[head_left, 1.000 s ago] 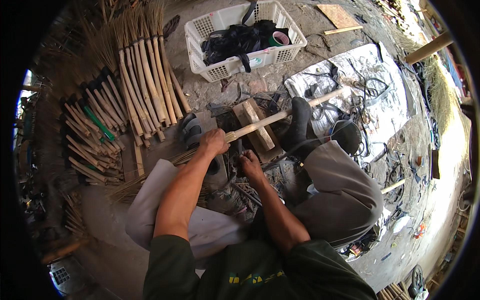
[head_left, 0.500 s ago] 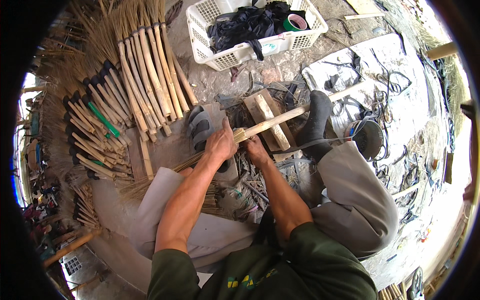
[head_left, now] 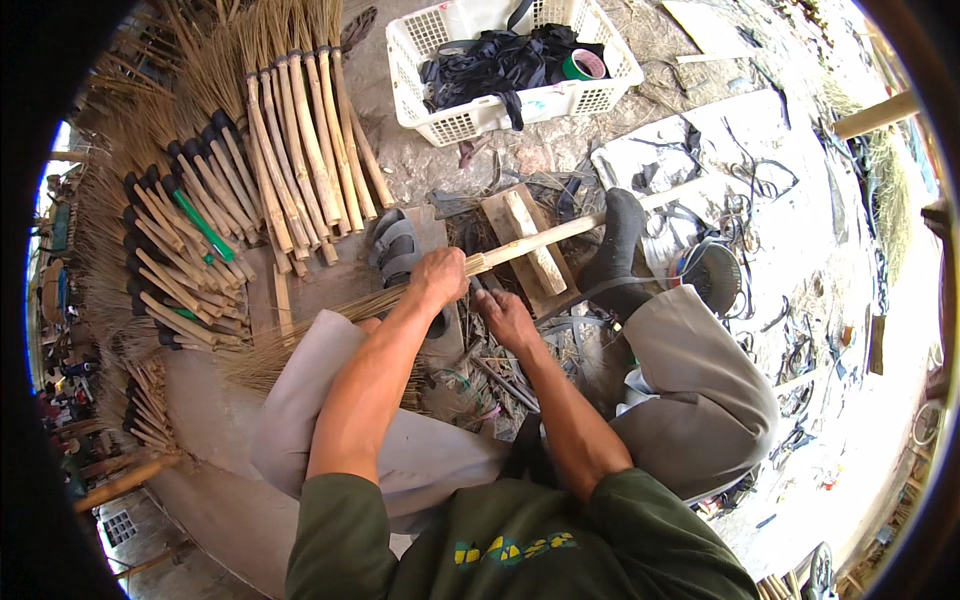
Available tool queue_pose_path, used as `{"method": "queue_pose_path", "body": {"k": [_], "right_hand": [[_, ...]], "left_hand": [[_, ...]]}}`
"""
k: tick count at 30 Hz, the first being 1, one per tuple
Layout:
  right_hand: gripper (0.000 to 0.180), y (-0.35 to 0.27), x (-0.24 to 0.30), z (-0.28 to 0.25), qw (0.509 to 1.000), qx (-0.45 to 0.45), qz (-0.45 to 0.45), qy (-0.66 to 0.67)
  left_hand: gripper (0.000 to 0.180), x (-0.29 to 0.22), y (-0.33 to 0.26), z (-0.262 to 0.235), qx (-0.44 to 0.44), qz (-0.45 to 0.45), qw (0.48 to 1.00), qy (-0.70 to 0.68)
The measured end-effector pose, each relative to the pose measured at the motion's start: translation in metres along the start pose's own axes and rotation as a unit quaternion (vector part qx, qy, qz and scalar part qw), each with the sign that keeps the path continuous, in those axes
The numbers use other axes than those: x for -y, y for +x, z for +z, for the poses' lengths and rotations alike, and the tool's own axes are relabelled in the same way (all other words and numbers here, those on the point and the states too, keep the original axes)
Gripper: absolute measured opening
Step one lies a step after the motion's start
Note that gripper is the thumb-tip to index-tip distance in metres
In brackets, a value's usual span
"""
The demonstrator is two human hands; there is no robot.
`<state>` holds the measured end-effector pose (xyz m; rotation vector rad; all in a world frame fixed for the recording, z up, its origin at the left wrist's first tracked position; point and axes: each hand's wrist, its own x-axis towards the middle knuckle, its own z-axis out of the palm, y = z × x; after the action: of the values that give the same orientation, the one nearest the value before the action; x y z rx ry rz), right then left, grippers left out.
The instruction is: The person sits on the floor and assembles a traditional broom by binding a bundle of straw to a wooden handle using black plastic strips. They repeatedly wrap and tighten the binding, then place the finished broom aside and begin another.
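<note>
Person seated on ground, legs spread. Left hand (head_left: 438,280) closed around broom (head_left: 400,300) where pale wooden handle meets grass bristles; broom lies across lap, handle resting on wooden block (head_left: 525,240), bristles fanning left. Right hand (head_left: 505,315) just beside it, fingers curled at binding; cannot tell what it grips. Black-socked foot (head_left: 615,245) pressed against handle. Finished brooms (head_left: 290,160) stacked upper left. White basket (head_left: 465,115) with black cloth and tape roll (head_left: 585,65) beyond.

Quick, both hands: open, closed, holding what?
Left hand: closed around the broom where bristles meet stick.
Right hand: fingers curled beside the broom; what it holds cannot be told.
</note>
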<state>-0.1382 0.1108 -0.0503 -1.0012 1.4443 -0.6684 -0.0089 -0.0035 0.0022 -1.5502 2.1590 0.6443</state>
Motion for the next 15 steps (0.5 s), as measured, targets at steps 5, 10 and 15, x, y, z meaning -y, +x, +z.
{"method": "queue_pose_path", "body": {"k": [5, 10, 15], "right_hand": [[0.034, -0.061, 0.069, -0.038, 0.982, 0.128, -0.040, 0.133], [0.031, -0.008, 0.117, -0.064, 0.964, 0.027, -0.256, -0.066], [0.028, 0.148, 0.105, -0.033, 0.887, 0.197, -0.348, -0.230]], "left_hand": [[0.020, -0.002, -0.005, 0.004, -0.037, -0.011, 0.999, -0.005], [0.014, -0.003, -0.015, 0.016, -0.086, 0.026, 0.996, -0.021], [0.015, -0.003, -0.014, 0.018, -0.074, -0.032, 0.996, -0.050]]}}
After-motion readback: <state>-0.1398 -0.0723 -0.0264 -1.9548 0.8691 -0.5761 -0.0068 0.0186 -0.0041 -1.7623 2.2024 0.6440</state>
